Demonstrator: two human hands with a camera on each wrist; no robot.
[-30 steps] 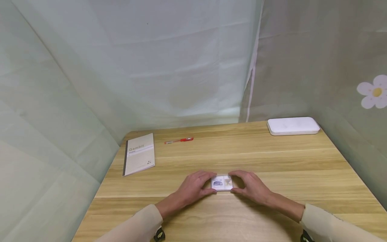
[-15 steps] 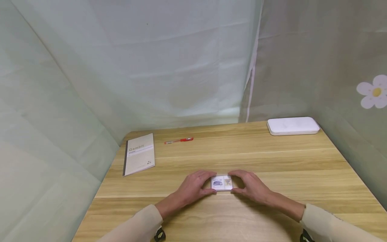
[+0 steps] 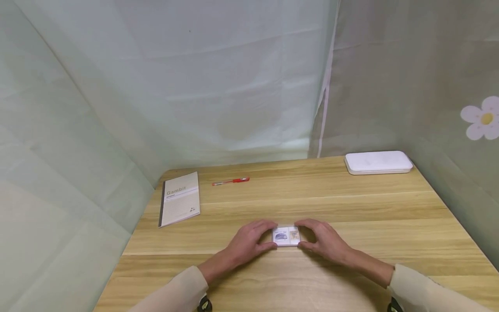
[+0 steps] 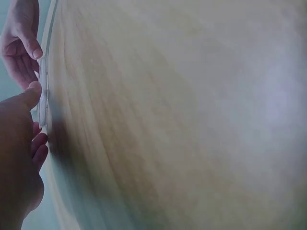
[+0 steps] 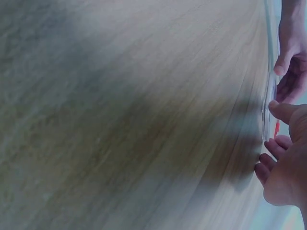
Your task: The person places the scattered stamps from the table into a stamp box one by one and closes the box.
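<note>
A small flat clear case (image 3: 286, 236) lies on the wooden table, midway between both hands. Through its top show two stamp-like pictures, a bluish one on the left and a narrower yellowish one on the right. My left hand (image 3: 249, 242) holds the left end, thumb on the near edge and fingers at the far edge. On the opposite end my right hand (image 3: 326, 242) grips in the same manner. From the left wrist, the case (image 4: 43, 96) appears edge-on, low against the table. The right wrist view also shows the thumb of my right hand (image 5: 290, 158) at the case's near edge.
A notebook (image 3: 181, 203) marked "Gambit" lies at the table's left edge. Near the back is a red pen (image 3: 231, 181). The back right corner holds a white oblong box (image 3: 378, 162). Pale cloth hangs behind and beside the table (image 3: 312, 290).
My left hand has shifted very slightly to the left along the case's end. The right hand and the case look the same as before.
</note>
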